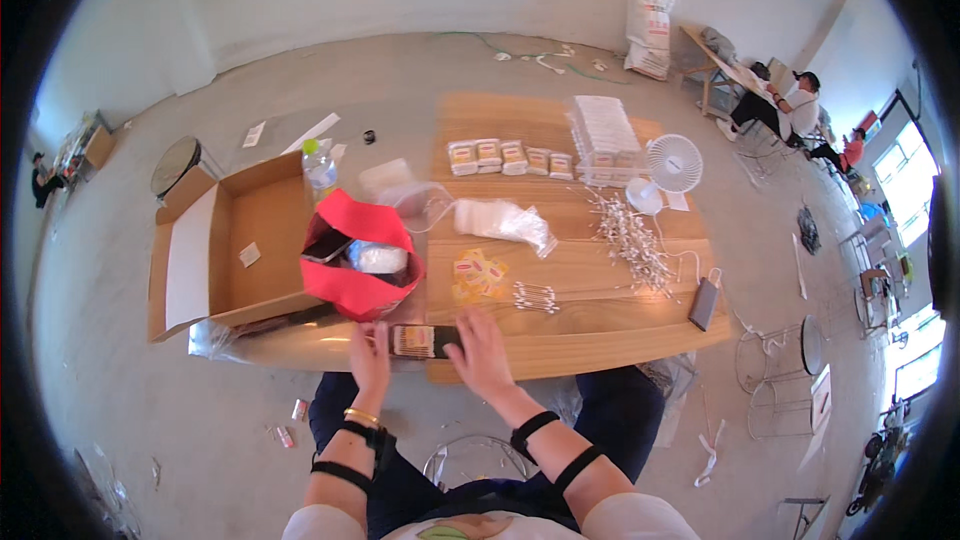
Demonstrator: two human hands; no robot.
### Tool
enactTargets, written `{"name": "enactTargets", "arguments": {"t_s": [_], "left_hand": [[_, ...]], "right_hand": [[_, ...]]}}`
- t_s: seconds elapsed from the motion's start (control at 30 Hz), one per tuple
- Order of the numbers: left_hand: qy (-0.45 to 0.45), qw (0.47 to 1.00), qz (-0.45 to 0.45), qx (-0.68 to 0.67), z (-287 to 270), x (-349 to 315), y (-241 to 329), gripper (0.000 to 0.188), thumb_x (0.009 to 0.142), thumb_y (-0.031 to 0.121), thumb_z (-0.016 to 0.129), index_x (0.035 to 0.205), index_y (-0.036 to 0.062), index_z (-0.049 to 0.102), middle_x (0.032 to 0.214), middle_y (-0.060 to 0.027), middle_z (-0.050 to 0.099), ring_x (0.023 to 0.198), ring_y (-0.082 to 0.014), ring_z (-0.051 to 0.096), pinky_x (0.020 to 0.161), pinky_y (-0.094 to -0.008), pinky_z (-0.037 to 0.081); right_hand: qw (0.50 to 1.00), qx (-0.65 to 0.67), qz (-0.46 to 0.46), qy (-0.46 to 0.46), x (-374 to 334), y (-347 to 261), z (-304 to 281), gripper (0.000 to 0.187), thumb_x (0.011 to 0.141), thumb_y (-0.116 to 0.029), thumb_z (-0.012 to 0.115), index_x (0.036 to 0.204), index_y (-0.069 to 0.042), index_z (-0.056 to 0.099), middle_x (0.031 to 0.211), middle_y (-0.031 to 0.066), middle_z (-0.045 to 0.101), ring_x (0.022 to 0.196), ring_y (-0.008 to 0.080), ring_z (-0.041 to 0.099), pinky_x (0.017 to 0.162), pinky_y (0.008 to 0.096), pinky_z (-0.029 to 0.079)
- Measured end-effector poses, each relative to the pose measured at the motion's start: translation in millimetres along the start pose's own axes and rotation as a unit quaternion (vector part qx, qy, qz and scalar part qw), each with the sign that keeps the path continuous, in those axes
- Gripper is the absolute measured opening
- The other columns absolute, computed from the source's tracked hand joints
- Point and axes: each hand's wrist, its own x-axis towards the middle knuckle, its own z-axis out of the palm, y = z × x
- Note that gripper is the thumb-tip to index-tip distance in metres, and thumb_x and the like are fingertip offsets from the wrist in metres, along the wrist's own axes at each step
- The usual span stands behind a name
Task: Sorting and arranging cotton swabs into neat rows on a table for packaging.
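Note:
At the table's near edge lies a small dark flat packet (413, 341) with a pale label on its middle. My left hand (371, 352) is closed at its left end, fingertips on the edge. My right hand (483, 352) rests at the other end, fingers apart and stretched forward, thumb touching the dark part. Just beyond them are yellow printed cards (478, 275) in a fanned pile and a short row of cotton swabs (535, 297). A red fabric bag (362, 255), holding a phone and a white-and-blue pack, stands beyond my left hand.
An open cardboard box (262, 202) and a bottle (320, 168) flank the bag. Farther back are small filled packs (510, 157), a clear bag (500, 220), stacked plastic cases (604, 140), loose swabs (635, 240), a white fan (673, 165) and a power bank (705, 300). Other people sit far off.

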Motion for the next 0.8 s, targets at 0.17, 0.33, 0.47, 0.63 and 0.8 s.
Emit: {"name": "enactTargets", "arguments": {"t_s": [0.17,0.33,0.47,0.63,0.8], "left_hand": [[0.102,0.987,0.12,0.005,-10.9,-13.8,2.4,0.017,0.095,0.018,0.06,0.102,0.0018,0.058,0.098,-0.0171,0.057,0.097,-0.0364,0.055,0.09,-0.0434,0.043],[-0.169,0.946,0.276,-0.021,41.8,-37.4,85.8,0.033,0.087,0.015,0.064,0.116,0.0033,0.056,0.119,-0.0181,0.057,0.113,-0.0374,0.051,0.101,-0.0486,0.039],[-0.253,0.892,0.36,0.107,100.4,-46.7,119.6,0.06,0.089,0.027,0.064,0.138,-0.0005,0.042,0.145,-0.0208,0.04,0.137,-0.0391,0.035,0.116,-0.0517,0.025],[-0.278,0.839,0.4,0.242,152.5,-28.8,126.5,0.08,0.092,0.042,0.058,0.151,-0.0027,0.027,0.157,-0.0215,0.025,0.149,-0.0371,0.018,0.122,-0.0534,0.01],[-0.291,0.796,0.419,0.326,170.8,-20.8,127.8,0.081,0.094,0.047,0.051,0.154,-0.0008,0.023,0.16,-0.0179,0.023,0.151,-0.0321,0.013,0.122,-0.0532,0.009]], "right_hand": [[0.96,0.016,0.145,0.237,6.7,81.0,-57.8,0.03,0.087,-0.015,0.066,0.116,-0.006,0.063,0.119,0.0196,0.057,0.11,0.0393,0.052,0.098,0.0487,0.041],[0.936,0.06,0.222,0.267,14.8,139.3,-58.3,0.019,0.086,-0.013,0.067,0.104,-0.008,0.068,0.109,0.0132,0.061,0.103,0.0343,0.055,0.091,0.0465,0.043],[0.937,0.053,0.23,0.258,27.2,137.5,-45.5,0.012,0.086,-0.017,0.068,0.096,-0.013,0.072,0.105,0.007,0.061,0.102,0.0305,0.055,0.086,0.0447,0.043],[0.938,0.006,0.234,0.257,31.5,123.8,-45.8,0.012,0.086,-0.02,0.069,0.096,-0.017,0.074,0.098,0.0051,0.06,0.101,0.0278,0.055,0.086,0.0418,0.041],[0.944,-0.019,0.235,0.23,30.8,116.9,-49.1,0.008,0.085,-0.019,0.069,0.092,-0.015,0.072,0.1,0.007,0.059,0.102,0.0298,0.054,0.086,0.0431,0.041]]}}
